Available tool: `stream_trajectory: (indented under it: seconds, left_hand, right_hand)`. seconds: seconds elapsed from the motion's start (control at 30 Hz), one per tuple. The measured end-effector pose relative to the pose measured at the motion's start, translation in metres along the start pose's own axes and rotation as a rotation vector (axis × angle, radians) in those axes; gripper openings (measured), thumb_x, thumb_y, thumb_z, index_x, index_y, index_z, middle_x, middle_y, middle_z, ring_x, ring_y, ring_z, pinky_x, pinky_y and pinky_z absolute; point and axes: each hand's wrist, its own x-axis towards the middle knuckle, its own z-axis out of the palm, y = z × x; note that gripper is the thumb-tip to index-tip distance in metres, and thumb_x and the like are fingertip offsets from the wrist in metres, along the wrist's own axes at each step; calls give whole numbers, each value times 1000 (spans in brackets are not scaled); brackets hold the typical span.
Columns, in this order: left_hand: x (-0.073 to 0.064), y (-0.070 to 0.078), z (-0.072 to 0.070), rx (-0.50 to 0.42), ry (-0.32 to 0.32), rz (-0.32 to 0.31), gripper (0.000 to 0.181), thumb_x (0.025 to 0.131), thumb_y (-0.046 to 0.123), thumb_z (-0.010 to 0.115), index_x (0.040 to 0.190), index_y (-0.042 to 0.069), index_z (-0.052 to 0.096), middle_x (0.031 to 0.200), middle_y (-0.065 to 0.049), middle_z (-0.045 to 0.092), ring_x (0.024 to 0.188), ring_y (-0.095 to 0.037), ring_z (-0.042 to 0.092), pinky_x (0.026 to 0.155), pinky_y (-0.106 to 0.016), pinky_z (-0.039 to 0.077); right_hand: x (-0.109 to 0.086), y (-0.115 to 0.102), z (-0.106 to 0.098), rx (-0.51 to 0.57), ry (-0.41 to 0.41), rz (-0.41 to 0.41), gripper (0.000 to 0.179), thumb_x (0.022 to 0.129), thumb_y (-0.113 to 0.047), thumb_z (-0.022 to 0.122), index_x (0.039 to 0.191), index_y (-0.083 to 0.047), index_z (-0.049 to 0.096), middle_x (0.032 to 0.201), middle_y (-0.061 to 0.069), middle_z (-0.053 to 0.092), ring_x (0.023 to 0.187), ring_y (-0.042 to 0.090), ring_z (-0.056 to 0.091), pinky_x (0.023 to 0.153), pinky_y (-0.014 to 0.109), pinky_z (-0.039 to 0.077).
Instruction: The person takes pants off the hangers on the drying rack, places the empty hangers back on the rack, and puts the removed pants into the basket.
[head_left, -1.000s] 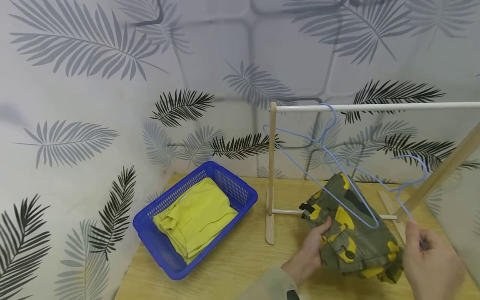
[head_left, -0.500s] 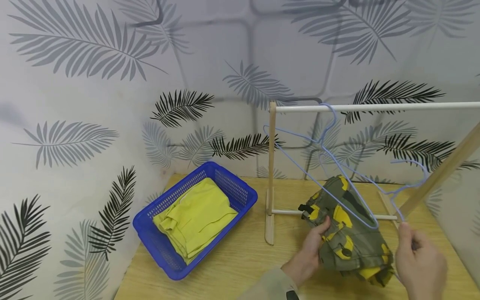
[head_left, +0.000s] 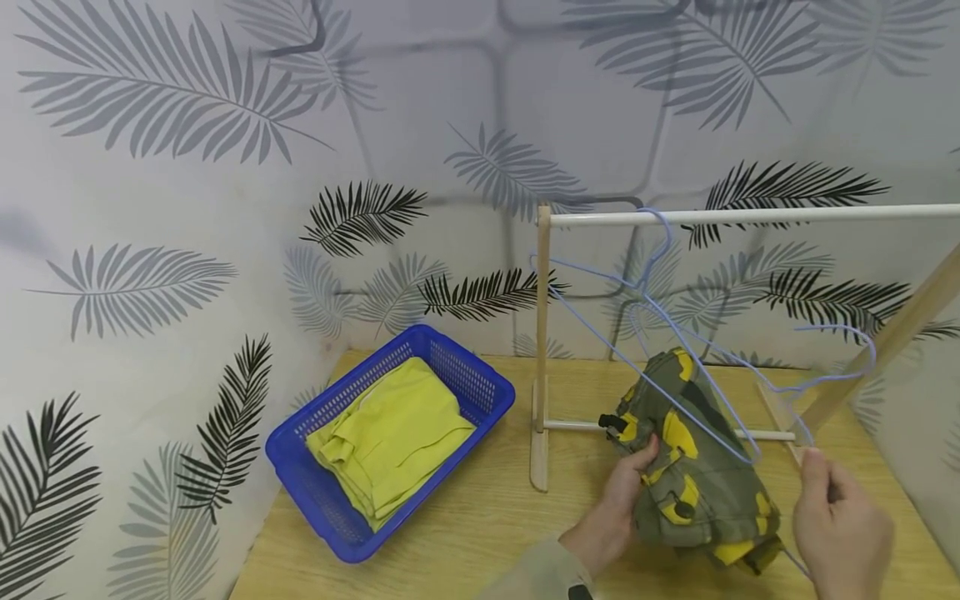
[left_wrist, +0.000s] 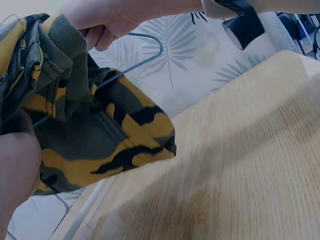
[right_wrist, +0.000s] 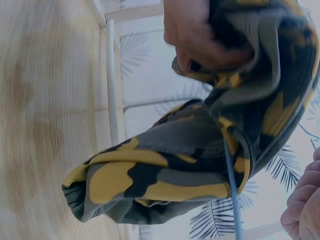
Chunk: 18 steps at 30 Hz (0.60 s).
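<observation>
Folded camouflage pants (head_left: 720, 483) in olive, yellow and black hang off my left hand (head_left: 611, 508), which grips them near the waistband, thumb on top. My right hand (head_left: 843, 521) pinches the wire of a blue hanger (head_left: 832, 379), whose hook points up toward the right post. The hanger's wire (right_wrist: 233, 195) runs into the fold of the pants in the right wrist view. In the left wrist view the pants (left_wrist: 105, 135) hang above the table, with the hanger's hook end (left_wrist: 150, 57) rising behind them. My left fingers are partly hidden by the cloth.
A second blue hanger (head_left: 652, 296) hangs from the white rail (head_left: 750, 216) of a wooden rack, overlapping the pants in the head view. The rack's left post (head_left: 543, 325) stands beside a blue basket (head_left: 480, 379) with a folded yellow garment (head_left: 397, 433). A patterned wall rises behind.
My right hand has moved left toward the pants with the hanger, whose hook has tipped lower. The pants' right end has drawn left; my left hand has barely moved.
</observation>
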Motion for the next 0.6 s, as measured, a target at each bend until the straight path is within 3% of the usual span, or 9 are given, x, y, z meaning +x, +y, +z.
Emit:
stream_trajectory:
  seconds: [0.23, 0.37, 0.53, 0.6]
  left_hand:
    - [-5, 1, -8, 87, 111, -7, 38, 95, 56, 69, 104, 18, 70, 91, 12, 75, 83, -2, 70, 86, -19, 58]
    - [-6, 4, -15, 112, 114, 2, 39, 95, 54, 69, 109, 17, 71, 94, 12, 76, 85, -2, 70, 88, -19, 58]
    - [-8, 10, -26, 178, 118, 14, 44, 96, 55, 67, 117, 16, 70, 96, 13, 74, 87, -2, 68, 88, -19, 57]
    - [-8, 13, -30, 156, 73, 23, 39, 99, 52, 64, 117, 17, 70, 98, 13, 74, 89, -1, 69, 88, -17, 57]
  right_hand:
    - [8, 6, -5, 40, 96, -33, 49, 105, -32, 54, 81, 8, 68, 57, -56, 31, 52, -29, 28, 48, 13, 22]
    - [13, 8, -9, 34, 128, -64, 48, 105, -30, 55, 84, 10, 70, 56, -56, 30, 50, -29, 28, 46, 12, 22]
    - [16, 11, -13, 24, 155, -20, 49, 105, -35, 55, 93, 9, 72, 60, -59, 29, 57, -33, 25, 50, 12, 21]
    - [16, 12, -14, 18, 163, 1, 49, 105, -37, 55, 96, 9, 72, 63, -61, 28, 59, -34, 24, 51, 11, 20]
